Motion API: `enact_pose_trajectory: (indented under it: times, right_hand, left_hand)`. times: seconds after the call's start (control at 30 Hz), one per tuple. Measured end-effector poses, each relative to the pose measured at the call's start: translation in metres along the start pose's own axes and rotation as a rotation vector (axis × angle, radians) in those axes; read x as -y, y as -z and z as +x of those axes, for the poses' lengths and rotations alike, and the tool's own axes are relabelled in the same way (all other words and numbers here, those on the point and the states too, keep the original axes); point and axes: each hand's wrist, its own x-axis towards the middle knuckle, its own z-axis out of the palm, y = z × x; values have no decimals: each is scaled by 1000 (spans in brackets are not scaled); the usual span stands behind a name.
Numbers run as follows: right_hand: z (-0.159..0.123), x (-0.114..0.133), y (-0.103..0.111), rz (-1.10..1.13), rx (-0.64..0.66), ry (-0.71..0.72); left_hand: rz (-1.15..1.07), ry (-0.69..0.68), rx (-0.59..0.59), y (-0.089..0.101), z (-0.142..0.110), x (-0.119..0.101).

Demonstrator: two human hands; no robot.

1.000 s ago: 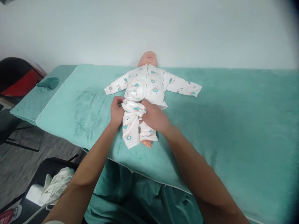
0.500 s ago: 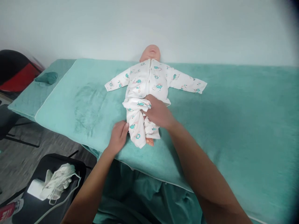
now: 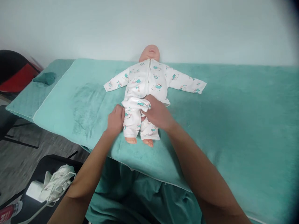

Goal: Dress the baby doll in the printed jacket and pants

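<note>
A baby doll [image 3: 149,53] lies on its back on a teal towel [image 3: 221,112], head toward the wall. It wears a white printed top [image 3: 149,82] with both sleeves spread out, and matching white trousers [image 3: 133,119]. Both bare feet show at the trouser cuffs. My left hand [image 3: 115,119] is closed on the trouser fabric at the doll's left-side leg. My right hand [image 3: 157,113] grips the bunched waistband at the doll's hips.
A small dark teal cloth [image 3: 44,77] lies at the bed's far left. A black and red chair [image 3: 14,74] stands beyond it. Lower left, a black stool [image 3: 37,199] holds white cloths and a white box. The wall runs right behind the doll's head.
My left hand went down to the trouser leg's cuff, then back up along the leg. The leg is pulled up and the doll's second foot now shows. My right hand stayed at the waistband.
</note>
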Motion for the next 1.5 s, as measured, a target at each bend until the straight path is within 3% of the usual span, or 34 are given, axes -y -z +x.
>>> enact_pose_trajectory:
  times: [0.2, 0.3, 0.37, 0.43, 0.5, 0.53, 0.6, 0.7, 0.8, 0.93, 1.03, 1.17, 1.23, 1.3, 1.37, 1.4, 1.43, 1.5]
  right_hand:
    - [0, -2, -2, 114, 68, 66]
    - [-4, 2, 5, 60, 91, 221]
    - [-7, 4, 12, 66, 76, 339]
    - [-7, 3, 17, 82, -14, 406]
    - [-5, -3, 18, 1, -214, 405]
    - [-3, -7, 18, -92, -330, 384]
    - [3, -15, 14, -340, -492, 327]
    - [8, -22, 7, -593, -506, 277]
    - [7, -20, 0, -672, -479, 302]
    - [7, -15, -1, -587, -455, 289]
    - [12, -16, 12, -192, -502, 150]
    - [15, -36, 57, 300, -670, -20]
    - [8, -57, 89, 293, -731, -99]
    - [-3, -81, 118, 80, -701, -262]
    - [-14, -98, 135, -194, -626, -439]
    - [-18, -101, 138, -264, -592, -460]
    - [-20, -100, 136, -295, -566, -442]
    - [-20, -87, 121, -226, -522, -271]
  left_hand:
    - [49, 84, -49, -7, -1, 3]
    - [-86, 93, -19, -4, 2, 5]
    - [-262, 108, -68, 0, 11, 3]
    - [-441, 138, -178, 4, 23, -2]
    - [-550, 150, -254, 9, 39, -12]
    - [-567, 137, -239, 11, 47, -17]
    - [-525, 54, -94, 15, 62, -30]
    - [-315, -151, 159, 15, 76, -46]
    - [-21, -188, 182, 8, 76, -61]
    - [217, -164, 74, -1, 66, -75]
    - [14, -70, -90, 0, 70, -66]
    - [-556, 384, -403, 8, 86, -23]
    - [-671, 528, -471, 9, 88, -1]
    - [-677, 556, -531, 6, 83, 13]
    - [-702, 493, -497, 3, 73, 18]
    - [-731, 445, -422, 2, 67, 17]
    - [-761, 393, -314, 1, 61, 16]
    - [-807, 312, -94, 2, 52, 14]
